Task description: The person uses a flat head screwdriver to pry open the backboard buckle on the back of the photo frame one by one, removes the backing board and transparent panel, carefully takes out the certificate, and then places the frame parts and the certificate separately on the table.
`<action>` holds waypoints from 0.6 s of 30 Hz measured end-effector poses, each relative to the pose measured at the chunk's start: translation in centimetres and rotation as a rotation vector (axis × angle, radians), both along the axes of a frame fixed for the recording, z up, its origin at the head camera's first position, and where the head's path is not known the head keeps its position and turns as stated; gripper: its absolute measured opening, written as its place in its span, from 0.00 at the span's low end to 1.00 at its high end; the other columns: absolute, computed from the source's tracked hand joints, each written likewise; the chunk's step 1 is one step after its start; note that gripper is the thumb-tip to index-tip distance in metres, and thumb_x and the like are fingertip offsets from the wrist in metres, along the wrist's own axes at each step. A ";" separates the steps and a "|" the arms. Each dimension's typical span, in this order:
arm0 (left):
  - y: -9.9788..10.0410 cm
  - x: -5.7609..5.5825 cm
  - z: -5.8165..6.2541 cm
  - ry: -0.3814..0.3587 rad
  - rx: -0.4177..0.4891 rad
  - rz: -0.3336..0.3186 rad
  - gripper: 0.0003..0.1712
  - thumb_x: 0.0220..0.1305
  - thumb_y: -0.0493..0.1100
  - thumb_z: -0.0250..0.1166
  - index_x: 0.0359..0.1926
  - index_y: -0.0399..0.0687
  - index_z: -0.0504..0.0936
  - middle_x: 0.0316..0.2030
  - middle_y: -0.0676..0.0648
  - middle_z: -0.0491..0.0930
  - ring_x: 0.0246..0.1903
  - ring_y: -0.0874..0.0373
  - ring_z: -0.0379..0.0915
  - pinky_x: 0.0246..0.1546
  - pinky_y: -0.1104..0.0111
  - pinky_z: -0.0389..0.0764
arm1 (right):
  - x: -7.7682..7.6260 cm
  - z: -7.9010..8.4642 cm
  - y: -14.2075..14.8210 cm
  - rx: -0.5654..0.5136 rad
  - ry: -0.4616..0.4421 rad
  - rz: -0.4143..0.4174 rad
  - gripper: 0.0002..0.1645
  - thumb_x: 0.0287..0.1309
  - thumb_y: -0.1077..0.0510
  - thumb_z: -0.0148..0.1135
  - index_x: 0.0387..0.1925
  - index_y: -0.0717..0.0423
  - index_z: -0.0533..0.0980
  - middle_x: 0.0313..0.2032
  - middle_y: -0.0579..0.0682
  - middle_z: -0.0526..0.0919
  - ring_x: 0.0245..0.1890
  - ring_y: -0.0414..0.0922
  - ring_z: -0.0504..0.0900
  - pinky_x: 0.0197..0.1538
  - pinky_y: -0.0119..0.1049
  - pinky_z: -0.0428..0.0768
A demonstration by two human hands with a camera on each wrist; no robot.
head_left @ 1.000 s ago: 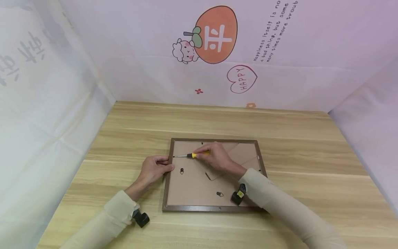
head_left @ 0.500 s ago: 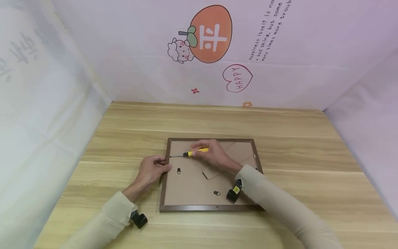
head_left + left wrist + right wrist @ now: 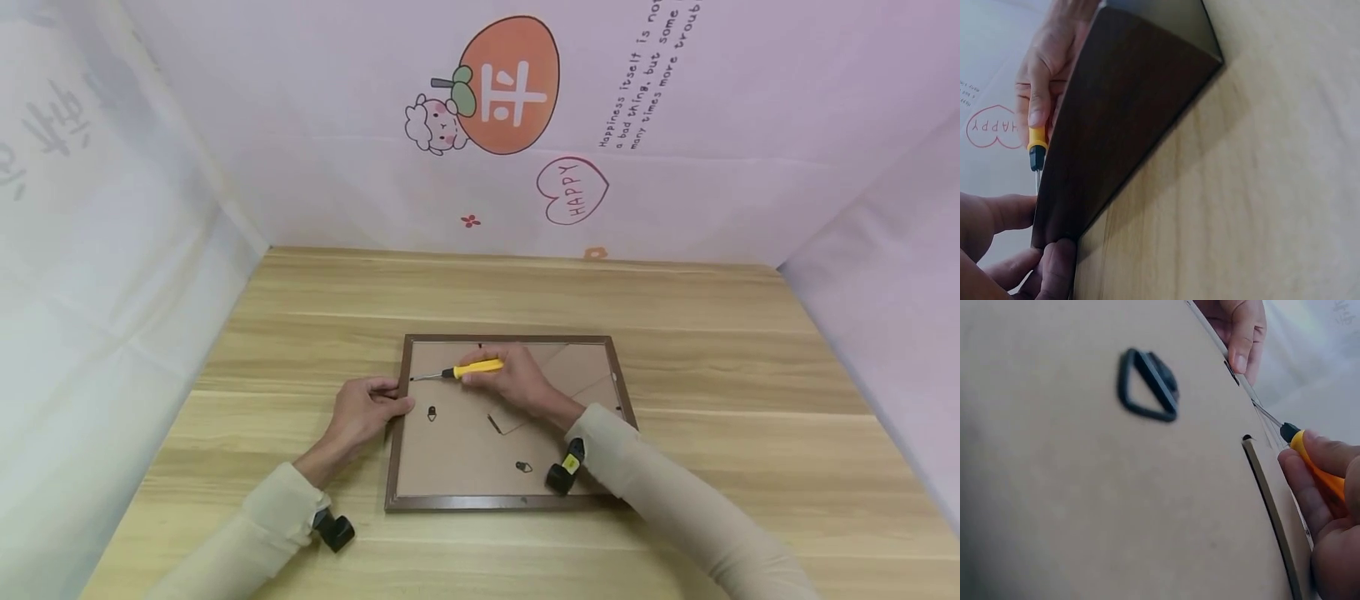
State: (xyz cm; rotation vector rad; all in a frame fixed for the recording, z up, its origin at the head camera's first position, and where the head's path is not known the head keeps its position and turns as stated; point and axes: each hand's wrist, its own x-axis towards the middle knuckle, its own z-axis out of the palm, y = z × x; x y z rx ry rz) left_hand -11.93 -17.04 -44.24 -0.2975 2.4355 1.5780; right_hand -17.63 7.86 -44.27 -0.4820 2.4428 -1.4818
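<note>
A brown picture frame (image 3: 399, 467) lies face down on the table, its beige backing board (image 3: 457, 458) facing up. My right hand (image 3: 517, 379) holds a screwdriver (image 3: 480, 367) by its yellow handle, low over the board and pointing left. Its metal tip is at a small black tab (image 3: 412, 379) by the frame's left inner edge. My left hand (image 3: 363, 412) grips the frame's left side, thumb over the top edge and fingers against the outer side, as the left wrist view shows. In the right wrist view, the screwdriver's shaft (image 3: 1267, 415) reaches the frame's inner edge.
Two hanging rings (image 3: 432, 412) are fixed to the backing, and a stand flap (image 3: 558, 404) is cut into it. Another black tab (image 3: 618, 408) sits at the right inner edge. Around the wooden table (image 3: 720, 350) hang pale printed cloth walls (image 3: 337, 167).
The screwdriver stays at the same tab, its handle turning slightly in my right fingers, which have drawn in closer around it. The view shifted a little; my left hand keeps its place on the frame.
</note>
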 end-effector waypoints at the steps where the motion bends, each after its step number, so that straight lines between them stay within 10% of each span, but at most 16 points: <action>1: 0.0 0.0 -0.1 -0.002 0.000 0.002 0.25 0.56 0.39 0.73 0.54 0.35 0.81 0.45 0.39 0.84 0.37 0.60 0.82 0.39 0.71 0.84 | 0.0 -0.1 0.1 -0.004 -0.001 -0.002 0.13 0.52 0.55 0.74 0.41 0.47 0.86 0.44 0.45 0.87 0.36 0.42 0.79 0.38 0.30 0.77; 18: 0.2 -0.1 -0.3 0.031 -0.045 -0.015 0.23 0.57 0.39 0.73 0.53 0.35 0.82 0.47 0.36 0.83 0.41 0.55 0.81 0.39 0.71 0.83 | 0.1 -0.4 0.1 -0.058 0.010 0.016 0.12 0.55 0.54 0.72 0.43 0.48 0.85 0.40 0.47 0.86 0.29 0.41 0.75 0.30 0.26 0.74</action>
